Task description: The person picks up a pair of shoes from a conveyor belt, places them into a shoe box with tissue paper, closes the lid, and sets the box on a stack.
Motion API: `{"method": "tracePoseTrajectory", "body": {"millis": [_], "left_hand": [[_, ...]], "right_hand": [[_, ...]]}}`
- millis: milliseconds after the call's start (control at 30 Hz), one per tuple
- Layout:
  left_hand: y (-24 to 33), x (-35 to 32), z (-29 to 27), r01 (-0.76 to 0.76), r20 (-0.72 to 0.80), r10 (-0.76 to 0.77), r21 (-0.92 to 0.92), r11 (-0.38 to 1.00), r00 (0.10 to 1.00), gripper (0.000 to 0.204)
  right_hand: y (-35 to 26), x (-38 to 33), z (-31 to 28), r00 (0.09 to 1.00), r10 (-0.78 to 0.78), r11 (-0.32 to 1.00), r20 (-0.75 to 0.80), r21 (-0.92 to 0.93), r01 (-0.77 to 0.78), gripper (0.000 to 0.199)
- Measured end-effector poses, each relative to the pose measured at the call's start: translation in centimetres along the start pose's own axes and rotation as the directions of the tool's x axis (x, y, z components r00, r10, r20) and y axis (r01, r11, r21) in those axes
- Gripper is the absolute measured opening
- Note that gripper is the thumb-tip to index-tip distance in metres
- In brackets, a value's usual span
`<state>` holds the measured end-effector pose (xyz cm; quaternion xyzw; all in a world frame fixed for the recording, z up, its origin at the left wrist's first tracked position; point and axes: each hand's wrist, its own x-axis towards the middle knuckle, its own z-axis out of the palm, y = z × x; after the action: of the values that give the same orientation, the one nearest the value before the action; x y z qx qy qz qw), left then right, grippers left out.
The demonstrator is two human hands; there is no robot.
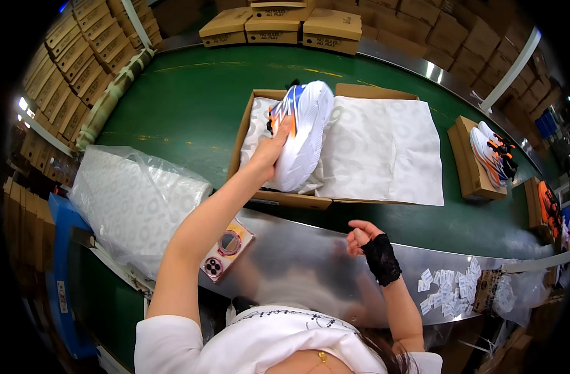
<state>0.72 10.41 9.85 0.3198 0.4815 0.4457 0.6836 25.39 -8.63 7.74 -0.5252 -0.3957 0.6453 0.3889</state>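
My left hand is closed around a running shoe with a thick white sole and a blue and orange upper. It holds the shoe on its side, sole turned to the right, over the left part of an open shoebox. Patterned white tissue paper lines the box and spreads over its opened lid on the right. Below the lid, my right hand hovers near the metal table edge, its fingers loosely bent and apart, with nothing visible in them. A black lace band covers that wrist.
A plastic-wrapped stack of patterned paper and a phone lie left. Small white packets are scattered at the right edge. Another box with shoes sits on the green belt; closed shoeboxes stand at the back.
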Motion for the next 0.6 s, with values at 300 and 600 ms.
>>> {"method": "tracePoseTrajectory", "body": {"millis": [300,600], "left_hand": [[-3.7,0.8,1.5,0.314,0.218,-0.346,0.165,0.935,0.913,0.049],[1.2,-3.6,-8.6,-0.288,-0.351,0.370,0.264,0.920,0.860,0.061]], "right_hand": [[-1.7,5.9,1.2,0.885,-0.104,0.953,-0.454,0.210,0.220,0.041],[-3.8,12.1,5.2,0.615,-0.783,0.037,0.093,-0.980,0.195,0.065]]}}
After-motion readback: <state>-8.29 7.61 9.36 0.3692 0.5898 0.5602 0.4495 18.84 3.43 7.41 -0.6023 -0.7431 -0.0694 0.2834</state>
